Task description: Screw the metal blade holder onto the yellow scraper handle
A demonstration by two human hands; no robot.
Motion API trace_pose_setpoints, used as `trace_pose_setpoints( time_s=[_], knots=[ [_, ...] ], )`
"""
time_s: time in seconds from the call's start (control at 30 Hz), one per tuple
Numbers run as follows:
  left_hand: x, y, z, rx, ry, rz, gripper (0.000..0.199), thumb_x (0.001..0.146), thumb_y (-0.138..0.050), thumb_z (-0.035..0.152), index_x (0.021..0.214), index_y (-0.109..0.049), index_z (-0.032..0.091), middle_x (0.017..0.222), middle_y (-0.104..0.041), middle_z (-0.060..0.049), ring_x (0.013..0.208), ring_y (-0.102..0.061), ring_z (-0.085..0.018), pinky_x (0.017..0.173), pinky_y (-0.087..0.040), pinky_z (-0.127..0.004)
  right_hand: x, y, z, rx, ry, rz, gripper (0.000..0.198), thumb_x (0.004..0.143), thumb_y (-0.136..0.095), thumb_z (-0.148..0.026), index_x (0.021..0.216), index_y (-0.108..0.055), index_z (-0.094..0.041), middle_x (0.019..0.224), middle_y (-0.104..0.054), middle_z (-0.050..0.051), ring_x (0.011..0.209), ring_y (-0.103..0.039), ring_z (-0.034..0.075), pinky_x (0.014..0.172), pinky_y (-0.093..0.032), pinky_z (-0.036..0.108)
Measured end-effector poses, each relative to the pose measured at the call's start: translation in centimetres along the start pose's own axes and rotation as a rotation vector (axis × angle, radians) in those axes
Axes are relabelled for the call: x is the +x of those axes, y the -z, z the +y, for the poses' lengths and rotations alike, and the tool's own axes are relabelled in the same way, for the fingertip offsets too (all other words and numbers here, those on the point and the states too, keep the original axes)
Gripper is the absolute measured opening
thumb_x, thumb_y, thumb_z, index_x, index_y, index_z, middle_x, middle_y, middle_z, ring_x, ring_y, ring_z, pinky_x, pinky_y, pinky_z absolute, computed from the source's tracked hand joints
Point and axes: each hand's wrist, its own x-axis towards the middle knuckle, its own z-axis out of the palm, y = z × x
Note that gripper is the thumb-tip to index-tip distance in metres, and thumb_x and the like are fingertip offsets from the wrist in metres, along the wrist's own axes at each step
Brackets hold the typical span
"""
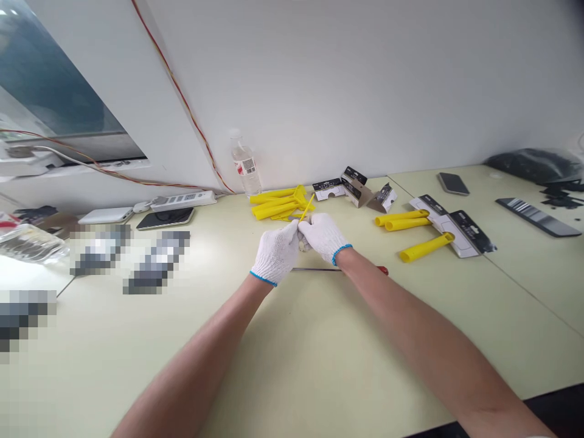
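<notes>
Thin yellow stick (306,208) was pinched between both gloved hands above the surface (283,340), just in front of the yellow handle pile (277,205). Left hand (276,252) and right hand (323,236) were closed, fingertips touching. Water bottle (245,164) stood behind the pile.

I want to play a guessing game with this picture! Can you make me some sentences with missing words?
1. Both hands, the left hand and the right hand, wear knitted gloves coloured ____.
2. The thin stick pinched between them is coloured ____.
3. The plastic bottle stands against the ____.
4. The power strip lies to the ____ of the bottle.

Missing words: white; yellow; wall; left
</notes>
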Motion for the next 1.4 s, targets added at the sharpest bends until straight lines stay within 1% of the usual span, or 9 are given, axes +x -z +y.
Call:
trace_pose_setpoints(
  time_s=[0.2, 0.37, 0.5, 0.63, 0.7, 0.9, 1.07, 1.17, 1.4],
  knots=[
    [0.5, 1.3, -0.1, -0.332, 0.144, 0.018, 0.034, 0.097, -0.044, 0.031, 0.082, -0.071, 0.019, 0.066, -0.069, -0.002, 0.062, -0.064, -0.014, 0.061, -0.042, -0.024, 0.4, 1.3, -0.2, -0.069, -0.005, -0.007, 0.039, 0.102, -0.058, -0.039, 0.126, -0.06, -0.008, 0.117, -0.059, 0.011, 0.104, -0.061, 0.018, 0.091, -0.055, 0.034],
    [0.8, 2.7, -0.8, -0.609, 0.291, -0.151, 0.029, 0.091, -0.049, 0.035, 0.088, -0.073, 0.02, 0.077, -0.073, -0.002, 0.06, -0.065, -0.014, 0.05, -0.045, -0.022, 1.0, 3.2, 0.3, -0.111, 0.033, 0.035, 0.04, 0.102, -0.057, -0.038, 0.128, -0.059, -0.009, 0.119, -0.058, 0.012, 0.106, -0.06, 0.018, 0.093, -0.055, 0.035],
    [1.1, 4.1, -1.9, -0.605, 0.264, -0.304, 0.03, 0.088, -0.052, 0.038, 0.08, -0.074, 0.019, 0.07, -0.07, -0.003, 0.06, -0.063, -0.014, 0.05, -0.045, -0.023, 1.3, 4.5, 0.7, -0.14, 0.076, 0.083, 0.04, 0.102, -0.057, -0.038, 0.131, -0.058, -0.009, 0.121, -0.058, 0.012, 0.108, -0.06, 0.018, 0.093, -0.055, 0.036],
    [1.6, 5.4, -3.3, -0.637, 0.254, -0.442, 0.032, 0.088, -0.053, 0.044, 0.084, -0.074, 0.02, 0.088, -0.075, -0.005, 0.064, -0.065, -0.015, 0.05, -0.045, -0.024, 1.5, 5.7, 1.1, -0.168, 0.055, 0.112, 0.037, 0.103, -0.056, -0.038, 0.126, -0.06, -0.009, 0.116, -0.059, 0.011, 0.102, -0.061, 0.015, 0.09, -0.056, 0.032],
    [1.8, 6.0, -4.2, -0.63, 0.292, -0.394, 0.035, 0.088, -0.051, 0.047, 0.086, -0.073, 0.02, 0.093, -0.076, -0.005, 0.065, -0.067, -0.015, 0.052, -0.046, -0.025, 1.8, 6.6, 1.4, -0.18, 0.033, 0.141, 0.034, 0.103, -0.056, -0.037, 0.121, -0.062, -0.009, 0.109, -0.062, 0.01, 0.093, -0.062, 0.012, 0.083, -0.056, 0.027],
    [2.3, 7.5, -6.4, -0.476, 0.334, -0.125, 0.034, 0.089, -0.048, 0.045, 0.085, -0.071, 0.02, 0.079, -0.071, -0.001, 0.058, -0.058, -0.013, 0.057, -0.042, -0.025, 2.8, 9.0, 2.8, -0.219, -0.054, 0.33, 0.029, 0.102, -0.055, -0.03, 0.115, -0.063, -0.006, 0.083, -0.063, 0.007, 0.061, -0.054, 0.006, 0.059, -0.047, 0.016],
    [2.7, 9.2, -6.2, -0.299, 0.304, -0.001, 0.037, 0.089, -0.048, 0.044, 0.067, -0.063, 0.018, 0.062, -0.057, 0.001, 0.06, -0.046, -0.013, 0.055, -0.032, -0.026, 2.3, 7.2, 2.4, -0.251, -0.046, 0.342, 0.034, 0.103, -0.056, -0.039, 0.117, -0.062, -0.008, 0.105, -0.062, 0.009, 0.089, -0.062, 0.012, 0.08, -0.056, 0.026],
    [2.8, 10.3, -5.9, -0.294, 0.303, 0.058, 0.038, 0.089, -0.049, 0.046, 0.07, -0.065, 0.017, 0.064, -0.058, 0.0, 0.063, -0.047, -0.013, 0.057, -0.032, -0.025, 1.6, 5.7, 1.4, -0.265, -0.01, 0.325, 0.037, 0.102, -0.057, -0.039, 0.125, -0.061, -0.009, 0.119, -0.059, 0.011, 0.105, -0.06, 0.018, 0.092, -0.055, 0.033],
    [2.7, 11.7, -5.3, -0.363, 0.325, 0.059, 0.041, 0.089, -0.051, 0.053, 0.078, -0.07, 0.019, 0.065, -0.066, 0.0, 0.062, -0.055, -0.015, 0.059, -0.039, -0.025, -0.1, 4.7, -0.7, -0.298, 0.091, 0.244, 0.033, 0.103, -0.054, -0.037, 0.126, -0.061, -0.014, 0.123, -0.058, 0.012, 0.109, -0.059, 0.017, 0.096, -0.054, 0.034]
  ],
)
